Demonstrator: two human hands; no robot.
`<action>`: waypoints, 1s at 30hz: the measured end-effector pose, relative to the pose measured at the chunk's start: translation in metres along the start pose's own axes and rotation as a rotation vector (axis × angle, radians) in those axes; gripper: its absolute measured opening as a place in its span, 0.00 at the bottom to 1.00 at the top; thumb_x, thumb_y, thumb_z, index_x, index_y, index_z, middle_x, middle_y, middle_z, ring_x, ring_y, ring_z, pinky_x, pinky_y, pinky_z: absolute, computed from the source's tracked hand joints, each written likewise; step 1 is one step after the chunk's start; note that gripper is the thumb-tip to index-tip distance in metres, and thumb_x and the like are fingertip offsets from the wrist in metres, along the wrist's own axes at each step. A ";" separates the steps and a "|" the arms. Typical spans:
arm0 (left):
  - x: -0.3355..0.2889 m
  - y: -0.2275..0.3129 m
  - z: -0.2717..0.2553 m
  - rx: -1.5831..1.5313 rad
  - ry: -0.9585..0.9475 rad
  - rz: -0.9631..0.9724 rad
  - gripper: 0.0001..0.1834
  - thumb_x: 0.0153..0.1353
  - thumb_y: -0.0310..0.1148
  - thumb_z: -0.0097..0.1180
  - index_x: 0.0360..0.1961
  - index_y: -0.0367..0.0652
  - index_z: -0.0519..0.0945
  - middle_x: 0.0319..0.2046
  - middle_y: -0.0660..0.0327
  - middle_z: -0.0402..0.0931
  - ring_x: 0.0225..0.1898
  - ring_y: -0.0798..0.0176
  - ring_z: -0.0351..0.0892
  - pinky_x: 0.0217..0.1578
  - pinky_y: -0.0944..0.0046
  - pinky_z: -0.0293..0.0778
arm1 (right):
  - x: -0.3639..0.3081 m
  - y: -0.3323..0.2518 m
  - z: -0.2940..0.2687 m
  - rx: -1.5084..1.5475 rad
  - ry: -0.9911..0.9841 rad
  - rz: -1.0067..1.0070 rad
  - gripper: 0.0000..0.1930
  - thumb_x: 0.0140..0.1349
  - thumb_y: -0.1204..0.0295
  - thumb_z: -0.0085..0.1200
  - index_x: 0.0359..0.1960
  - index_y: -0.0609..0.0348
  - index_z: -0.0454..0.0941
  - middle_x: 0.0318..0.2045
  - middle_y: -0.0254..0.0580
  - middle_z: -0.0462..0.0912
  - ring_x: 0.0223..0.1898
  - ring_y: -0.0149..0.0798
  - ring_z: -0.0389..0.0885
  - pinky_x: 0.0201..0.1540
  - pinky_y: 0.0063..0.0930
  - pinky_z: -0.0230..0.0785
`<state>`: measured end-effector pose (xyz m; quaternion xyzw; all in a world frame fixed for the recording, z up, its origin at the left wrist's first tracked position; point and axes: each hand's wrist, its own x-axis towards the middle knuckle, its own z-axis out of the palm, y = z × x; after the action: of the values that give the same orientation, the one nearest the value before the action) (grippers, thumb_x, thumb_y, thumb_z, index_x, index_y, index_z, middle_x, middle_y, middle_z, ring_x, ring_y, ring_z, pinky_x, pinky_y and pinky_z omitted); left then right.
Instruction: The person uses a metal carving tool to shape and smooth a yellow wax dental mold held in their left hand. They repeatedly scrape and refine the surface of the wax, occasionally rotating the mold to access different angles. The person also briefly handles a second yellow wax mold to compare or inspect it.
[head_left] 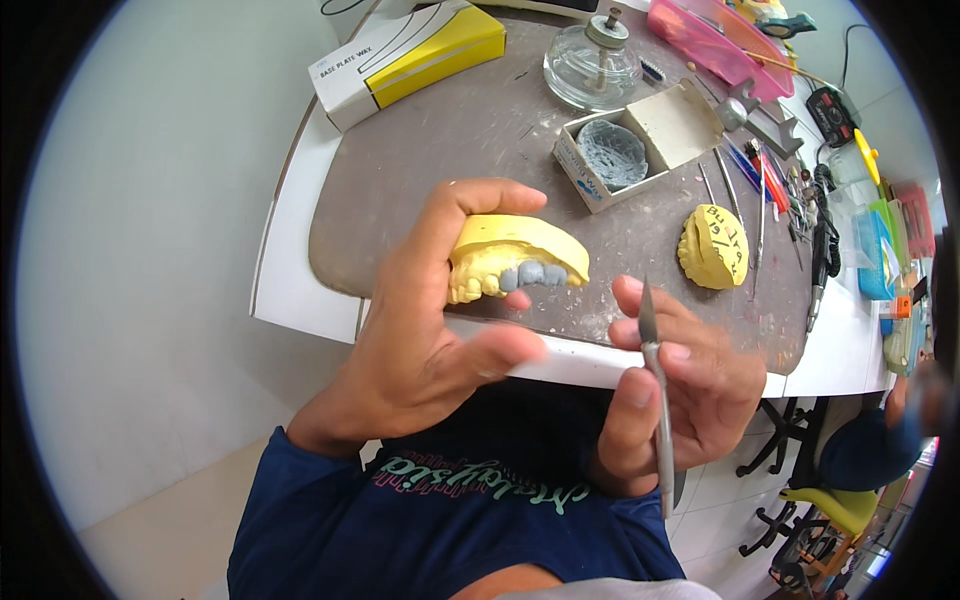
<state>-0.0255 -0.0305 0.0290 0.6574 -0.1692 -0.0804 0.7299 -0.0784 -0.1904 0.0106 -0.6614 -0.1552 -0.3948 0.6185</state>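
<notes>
My left hand holds a yellow plaster dental cast up in front of me, fingers over its top and thumb beneath. Grey wax teeth sit in the cast's front row. My right hand grips a thin metal carving knife upright, its pointed blade a little to the right of the cast and apart from it.
A second yellow cast lies on the grey mat. Behind it stand an open box of grey wax, a glass spirit lamp, a white-and-yellow box, a pink tray and several hand tools. Another person sits at right.
</notes>
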 end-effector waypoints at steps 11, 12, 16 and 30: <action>-0.005 -0.009 0.008 0.015 -0.058 0.190 0.40 0.61 0.58 0.59 0.60 0.32 0.70 0.49 0.57 0.69 0.51 0.65 0.74 0.53 0.67 0.70 | 0.006 -0.003 -0.001 -0.068 -0.114 -0.046 0.15 0.52 0.80 0.68 0.37 0.58 0.74 0.27 0.45 0.85 0.47 0.61 0.85 0.48 0.43 0.81; -0.005 -0.012 0.004 0.000 -0.094 0.227 0.37 0.62 0.53 0.61 0.61 0.32 0.70 0.50 0.56 0.69 0.51 0.65 0.72 0.54 0.67 0.68 | 0.006 -0.003 -0.002 -0.077 -0.121 -0.046 0.15 0.52 0.80 0.68 0.37 0.58 0.74 0.27 0.45 0.85 0.48 0.61 0.85 0.48 0.43 0.81; -0.004 -0.013 -0.002 0.020 -0.135 0.291 0.36 0.61 0.49 0.65 0.60 0.32 0.72 0.50 0.55 0.69 0.51 0.66 0.71 0.53 0.68 0.68 | 0.008 -0.001 -0.005 -0.121 -0.172 -0.059 0.14 0.51 0.80 0.69 0.34 0.58 0.74 0.28 0.46 0.86 0.48 0.60 0.85 0.48 0.42 0.82; -0.004 -0.013 -0.003 0.049 -0.109 0.321 0.37 0.59 0.50 0.66 0.58 0.31 0.74 0.49 0.55 0.71 0.49 0.67 0.73 0.50 0.69 0.70 | 0.009 -0.003 -0.006 -0.143 -0.198 -0.046 0.14 0.51 0.79 0.70 0.33 0.59 0.75 0.28 0.47 0.86 0.49 0.59 0.85 0.47 0.41 0.82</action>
<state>-0.0268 -0.0282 0.0151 0.6342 -0.3130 0.0057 0.7070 -0.0766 -0.1978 0.0188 -0.7358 -0.2022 -0.3516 0.5423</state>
